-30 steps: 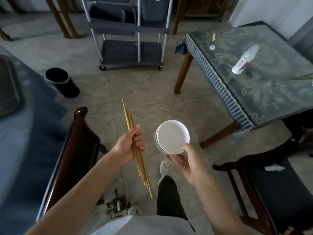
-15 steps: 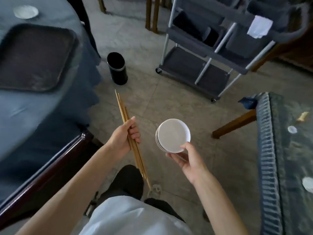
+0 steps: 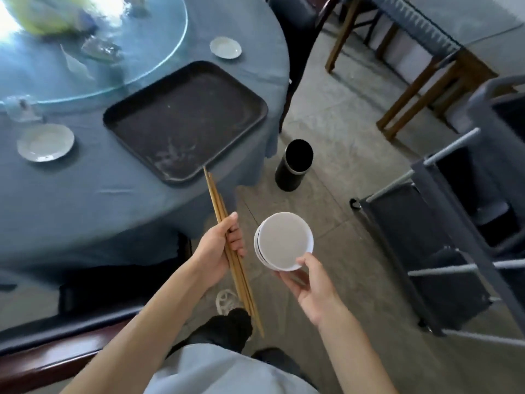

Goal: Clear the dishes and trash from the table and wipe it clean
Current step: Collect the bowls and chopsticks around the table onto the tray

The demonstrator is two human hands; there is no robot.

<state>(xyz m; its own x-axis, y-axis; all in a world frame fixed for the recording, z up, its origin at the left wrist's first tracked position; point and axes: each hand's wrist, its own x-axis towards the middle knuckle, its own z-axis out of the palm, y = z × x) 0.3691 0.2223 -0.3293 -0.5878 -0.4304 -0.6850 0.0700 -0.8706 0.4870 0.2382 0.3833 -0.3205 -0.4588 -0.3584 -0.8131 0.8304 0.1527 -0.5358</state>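
Note:
My left hand (image 3: 220,251) grips a bundle of wooden chopsticks (image 3: 218,206), held above the floor beside the round table's edge. My right hand (image 3: 309,282) holds a small stack of white bowls (image 3: 284,241) from below. On the round table with the blue cloth (image 3: 85,200) lies an empty dark tray (image 3: 187,120), its near corner just beyond the chopstick tips. Two white saucers stay on the cloth, one at the left (image 3: 45,142) and one past the tray (image 3: 225,47). A glass turntable (image 3: 119,66) carries blurred clutter.
A black cylindrical bin (image 3: 294,166) stands on the floor right of the table. A grey wheeled cart (image 3: 443,237) fills the right side. A dark wooden chair (image 3: 51,356) is at my lower left. A second wooden-legged table (image 3: 426,24) sits at the upper right.
My view has swung left, bringing the round table, tray and saucers into sight; the cart and bin slid right. Both hands keep their hold on the chopsticks and bowls.

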